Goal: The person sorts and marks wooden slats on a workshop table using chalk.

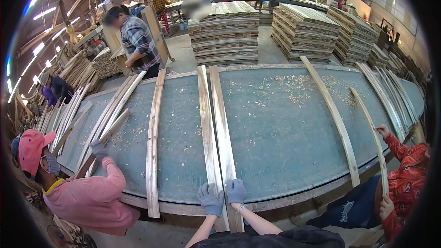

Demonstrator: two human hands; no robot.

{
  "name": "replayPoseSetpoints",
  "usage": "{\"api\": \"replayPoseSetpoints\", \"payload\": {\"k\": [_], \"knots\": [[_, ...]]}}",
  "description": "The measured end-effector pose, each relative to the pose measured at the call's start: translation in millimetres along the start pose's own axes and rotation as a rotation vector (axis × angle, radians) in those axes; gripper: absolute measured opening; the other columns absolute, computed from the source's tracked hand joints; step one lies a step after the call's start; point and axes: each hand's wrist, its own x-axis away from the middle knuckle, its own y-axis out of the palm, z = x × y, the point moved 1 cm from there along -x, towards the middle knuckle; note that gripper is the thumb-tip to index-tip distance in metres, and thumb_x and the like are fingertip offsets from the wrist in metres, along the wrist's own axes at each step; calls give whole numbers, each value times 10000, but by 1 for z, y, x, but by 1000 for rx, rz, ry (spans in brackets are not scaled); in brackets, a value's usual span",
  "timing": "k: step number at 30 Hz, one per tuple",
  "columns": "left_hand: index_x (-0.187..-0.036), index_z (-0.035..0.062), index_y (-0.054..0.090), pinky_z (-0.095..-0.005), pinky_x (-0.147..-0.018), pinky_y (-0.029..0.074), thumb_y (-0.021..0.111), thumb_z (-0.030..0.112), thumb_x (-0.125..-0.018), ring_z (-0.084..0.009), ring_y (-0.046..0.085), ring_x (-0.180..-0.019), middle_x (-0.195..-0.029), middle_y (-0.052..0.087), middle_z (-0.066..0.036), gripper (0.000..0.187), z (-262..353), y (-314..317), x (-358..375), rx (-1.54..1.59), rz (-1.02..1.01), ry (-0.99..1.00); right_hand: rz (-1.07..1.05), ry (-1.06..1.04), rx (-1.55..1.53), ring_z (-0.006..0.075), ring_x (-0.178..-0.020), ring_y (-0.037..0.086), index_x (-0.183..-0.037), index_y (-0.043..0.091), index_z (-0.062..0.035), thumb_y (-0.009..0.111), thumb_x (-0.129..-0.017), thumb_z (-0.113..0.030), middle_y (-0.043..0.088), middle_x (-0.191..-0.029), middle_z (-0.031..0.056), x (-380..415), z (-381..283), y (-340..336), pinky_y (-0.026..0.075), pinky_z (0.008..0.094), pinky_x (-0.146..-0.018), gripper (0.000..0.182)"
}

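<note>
Two long pale wooden planks lie side by side in front of me, a narrow gap between them, their near ends reaching past the table edge toward my body. My left hand (211, 199), in a grey glove, is closed on the left plank (207, 124). Also gloved in grey, my right hand (236, 191) has its fingers curled over the right plank (222, 124). A bracelet shows at my right wrist. Both planks rest on the blue-green table (275, 142). My palms and the undersides of my fingers are hidden.
A single plank (155, 147) lies to my left, another (333, 115) to my right. Wood chips (294, 85) litter the table. A co-worker in pink (87, 188) stands left; one in red (409, 179) holds a narrow strip at right. Stacked boards (225, 36) stand beyond.
</note>
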Motion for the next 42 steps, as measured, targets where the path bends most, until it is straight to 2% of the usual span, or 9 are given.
{"api": "replayPoseSetpoints", "payload": {"k": [23,27,29,37,40,42], "knots": [[-1064,58,470,-453,-898,301,579,328,-726,-337,406,-1038,-1057,450,-156,446,-1,0,0,33,51,-5,-4,10,3,346,-638,544,-701,539,-68,509,-822,-347,540,-769,138,1,-2,-1,420,428,-571,305],[-1066,68,464,-473,-899,301,591,318,-719,-351,396,-1040,-1069,440,-154,446,-2,1,1,85,59,-24,-22,11,11,347,-651,546,-702,539,-63,501,-824,-349,543,-774,139,0,-2,-1,424,430,-580,313],[-1073,49,463,-451,-892,309,586,323,-726,-337,409,-1034,-1060,447,-155,459,-2,0,1,49,68,0,-16,12,12,348,-658,548,-705,542,-62,500,-824,-349,544,-778,140,1,-2,0,426,431,-584,313],[-1079,60,460,-453,-900,306,614,325,-705,-330,396,-1053,-1079,438,-148,483,-2,2,3,76,47,-22,-7,-4,30,351,-690,558,-784,584,-77,495,-819,-338,564,-820,150,2,3,4,440,430,-614,278],[-1077,62,462,-460,-906,300,620,338,-693,-332,391,-1057,-1081,438,-146,498,-4,3,3,77,49,-28,10,27,-27,355,-683,539,-701,550,-49,491,-832,-339,554,-771,164,2,-1,2,417,424,-610,324],[-1072,63,465,-467,-909,295,621,348,-686,-335,389,-1058,-1080,439,-147,504,-6,6,3,80,47,-30,11,36,-32,355,-681,541,-702,549,-49,492,-831,-341,553,-763,165,1,-2,3,418,425,-608,324]]}}
